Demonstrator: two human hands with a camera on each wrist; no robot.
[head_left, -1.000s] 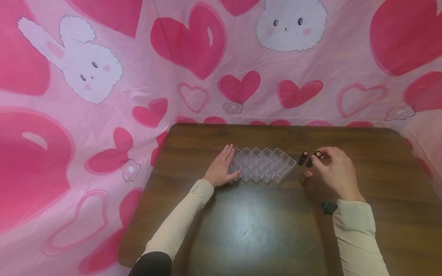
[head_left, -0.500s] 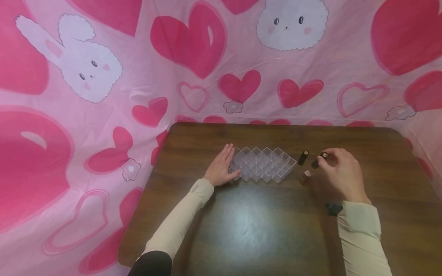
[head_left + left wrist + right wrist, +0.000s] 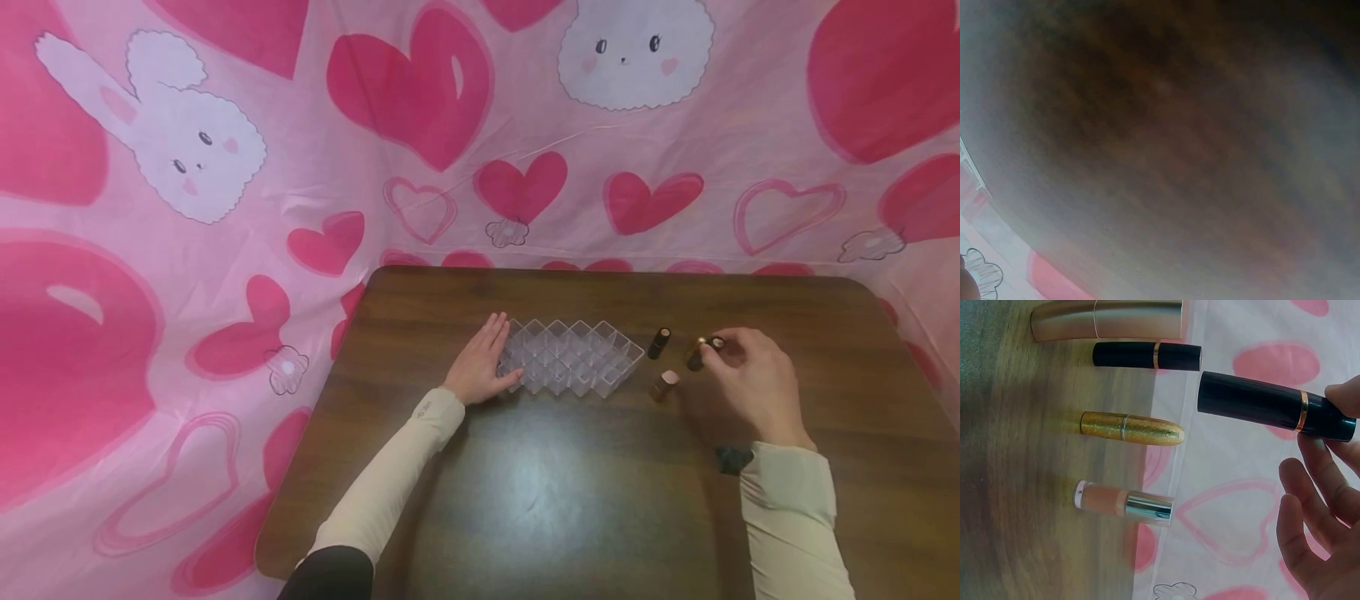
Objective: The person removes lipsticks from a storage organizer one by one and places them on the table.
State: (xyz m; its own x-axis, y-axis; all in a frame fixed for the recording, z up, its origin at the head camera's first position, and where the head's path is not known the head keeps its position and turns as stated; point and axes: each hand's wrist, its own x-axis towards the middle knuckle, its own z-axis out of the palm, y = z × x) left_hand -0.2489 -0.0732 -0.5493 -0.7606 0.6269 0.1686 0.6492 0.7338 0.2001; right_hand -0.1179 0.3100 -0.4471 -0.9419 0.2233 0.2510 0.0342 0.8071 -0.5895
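Observation:
My right hand (image 3: 757,379) pinches a black lipstick tube (image 3: 1247,403) with a gold band by its upper end, above the table. Beyond it in the right wrist view stand a gold bullet-shaped lipstick (image 3: 1132,428), a slimmer black lipstick (image 3: 1141,356), a rose-gold tube (image 3: 1110,320) and a peach lip gloss (image 3: 1119,503) with a silver cap. The head view does not show the gloss. My left hand (image 3: 480,367) rests with straight fingers against the left end of a clear diamond-celled organizer (image 3: 573,358). The left wrist view is mostly dark blur.
A brown wooden table (image 3: 540,492) with rounded corners carries everything. Pink heart-and-bunny cloth (image 3: 442,100) hangs behind it and along its left side. A small dark object (image 3: 733,460) sits beside my right cuff.
Holding the black lipstick, my right hand has shifted to the right, away from the organizer. The gold lipstick now shows beside it. My left hand and the organizer stay put.

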